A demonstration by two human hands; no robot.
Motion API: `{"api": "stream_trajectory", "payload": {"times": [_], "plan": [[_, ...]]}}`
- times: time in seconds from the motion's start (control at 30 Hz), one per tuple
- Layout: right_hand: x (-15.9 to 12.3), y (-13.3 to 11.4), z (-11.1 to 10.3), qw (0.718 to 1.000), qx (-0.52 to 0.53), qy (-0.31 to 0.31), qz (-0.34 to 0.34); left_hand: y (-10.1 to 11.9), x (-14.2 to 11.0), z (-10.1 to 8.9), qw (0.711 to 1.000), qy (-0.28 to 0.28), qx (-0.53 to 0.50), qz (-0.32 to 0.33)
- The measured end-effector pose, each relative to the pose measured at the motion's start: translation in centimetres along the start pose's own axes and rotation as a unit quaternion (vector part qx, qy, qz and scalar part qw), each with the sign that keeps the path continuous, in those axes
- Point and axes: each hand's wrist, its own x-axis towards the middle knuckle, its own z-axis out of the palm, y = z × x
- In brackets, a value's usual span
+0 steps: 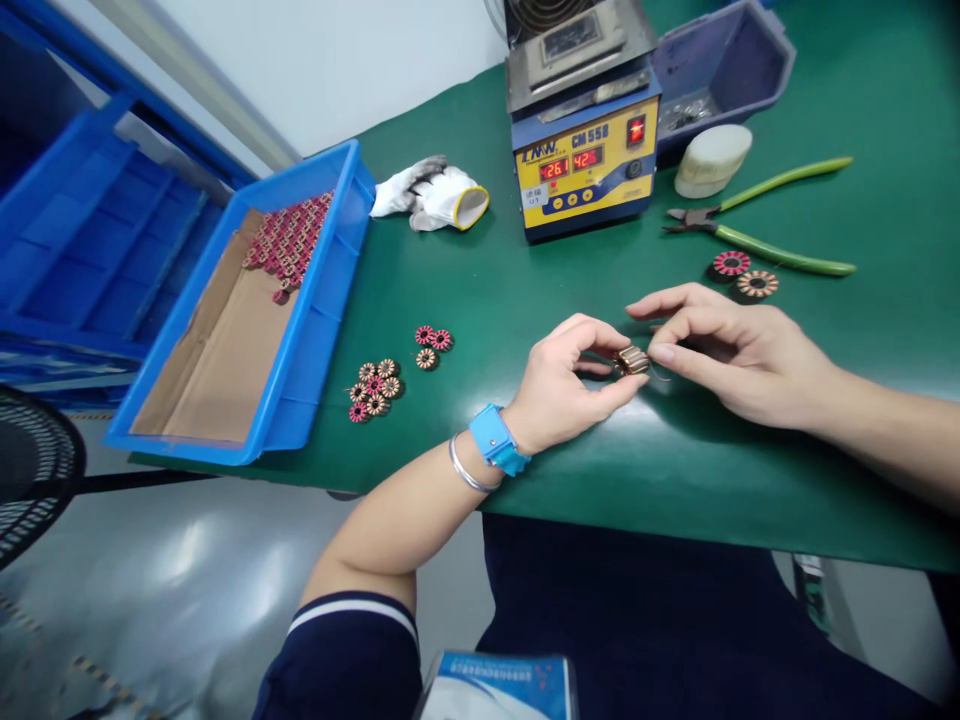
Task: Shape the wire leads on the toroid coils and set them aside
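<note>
A small copper-wound motor coil (632,361) is pinched between the thumb and fingers of my left hand (574,375), just above the green table. My right hand (739,350) is close on the coil's right side, thumb and index finger together near a thin wire end (660,376). Whether those fingertips grip the wire is too small to tell. Right of the hands lie two more coils, one with a pink face (731,263) and one with a copper face (757,285). Several similar coils (375,387) are grouped at the left, with a few others (427,358) beside them.
Green-handled cutting pliers (784,178) lie open beyond my right hand. Behind stand a yellow-fronted solder pot (589,165) with a lit display, a white block (712,160) and a purple bin (772,75). White gloves (439,193) and a blue tray (285,410) of coils are leftward.
</note>
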Motion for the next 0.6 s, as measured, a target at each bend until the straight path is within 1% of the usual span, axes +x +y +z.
{"api": "stream_trajectory", "payload": {"times": [0.1,0.13,0.2,0.27,0.3,0.33,0.37,0.43,0.5,0.6], "plan": [[0.1,0.1,-0.2,1.0,0.007,0.016,0.02,0.1,0.1,-0.1,1.0,-0.001,0.012,0.009],[0.2,0.3,-0.3,0.999,0.018,0.022,0.033,0.2,0.1,-0.2,1.0,-0.003,0.008,0.001],[0.5,0.6,-0.4,0.993,0.074,0.048,0.074,0.3,0.2,-0.2,0.999,-0.012,-0.026,-0.042],[0.7,0.8,-0.4,0.974,0.172,0.074,0.13,0.4,0.2,-0.2,0.992,-0.026,-0.078,-0.094],[0.9,0.8,-0.4,0.96,0.22,0.074,0.155,0.4,0.2,-0.2,0.989,-0.03,-0.099,-0.109],[1.0,0.7,-0.4,0.949,0.257,0.061,0.172,0.4,0.2,-0.2,0.986,-0.032,-0.115,-0.114],[1.1,0.6,-0.4,0.944,0.275,0.04,0.18,0.4,0.2,-0.3,0.985,-0.032,-0.125,-0.111],[1.1,0.3,-0.4,0.951,0.257,-0.012,0.17,0.4,0.2,-0.3,0.985,-0.035,-0.14,-0.093],[1.1,0.1,-0.4,0.965,0.216,-0.046,0.14,0.4,0.2,-0.4,0.986,-0.045,-0.144,-0.074],[0.9,0.1,-0.4,0.975,0.193,-0.055,0.1,0.3,0.2,-0.4,0.989,-0.048,-0.127,-0.056]]}}
